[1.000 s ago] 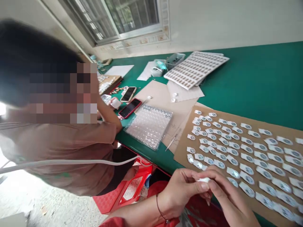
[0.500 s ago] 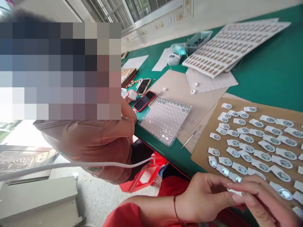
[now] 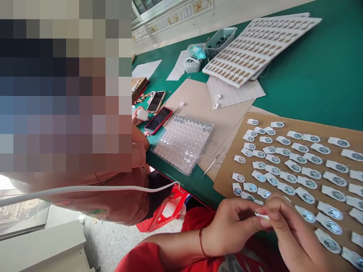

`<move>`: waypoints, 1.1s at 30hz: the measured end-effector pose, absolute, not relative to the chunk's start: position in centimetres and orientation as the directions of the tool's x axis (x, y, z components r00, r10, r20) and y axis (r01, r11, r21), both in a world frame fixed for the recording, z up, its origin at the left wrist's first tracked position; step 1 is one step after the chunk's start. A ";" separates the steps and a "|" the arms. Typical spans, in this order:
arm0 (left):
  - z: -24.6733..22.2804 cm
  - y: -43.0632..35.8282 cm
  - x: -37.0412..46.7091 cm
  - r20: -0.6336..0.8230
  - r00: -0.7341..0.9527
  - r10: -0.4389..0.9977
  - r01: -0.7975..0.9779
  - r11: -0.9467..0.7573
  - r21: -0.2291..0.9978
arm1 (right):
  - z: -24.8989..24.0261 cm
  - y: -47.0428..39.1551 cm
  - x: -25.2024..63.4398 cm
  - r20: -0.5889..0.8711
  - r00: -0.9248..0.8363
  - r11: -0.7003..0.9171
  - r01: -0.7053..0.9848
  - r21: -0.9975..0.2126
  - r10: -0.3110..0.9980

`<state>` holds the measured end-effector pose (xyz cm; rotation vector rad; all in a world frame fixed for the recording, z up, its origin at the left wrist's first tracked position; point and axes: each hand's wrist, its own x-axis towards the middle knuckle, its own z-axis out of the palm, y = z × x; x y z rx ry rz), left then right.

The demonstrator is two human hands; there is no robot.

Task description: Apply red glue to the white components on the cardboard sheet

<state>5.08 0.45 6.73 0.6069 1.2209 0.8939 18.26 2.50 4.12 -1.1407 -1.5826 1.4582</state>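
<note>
- Left hand (image 3: 235,226): grip narrow, thumb and forefinger pinching a small white piece (image 3: 261,215); a thin cord bracelet (image 3: 202,242) round the wrist.
- Right hand (image 3: 292,230): grip narrow too, fingertips closed on the same piece; fingers meet the left ones, hiding much of it.
- Piece is held just above the near edge of a brown cardboard sheet (image 3: 225,178), which lies on the green table (image 3: 312,79).
- On the cardboard: rough rows of white tabs with silvery discs (image 3: 311,173), most lying the same way.
- Left of the cardboard: tweezers (image 3: 214,162), aslant; beyond them a clear, dimpled plastic tray (image 3: 181,145).
- Near that tray: a red-edged phone (image 3: 159,121), a pale-edged phone (image 3: 157,102) farther back.
- Farther off: a white slotted panel (image 3: 239,82), tilted, just beside a clear plastic bin (image 3: 221,39) of dark bits.
- Co-worker seated at left, sleeve (image 3: 138,155) near the table's edge.
</note>
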 end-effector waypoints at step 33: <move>6.8 -1.4 4.1 -0.519 0.302 0.799 -0.447 0.600 0.663 | 5.5 0.9 17.3 -0.290 -0.486 -0.459 -0.276 -0.844 0.825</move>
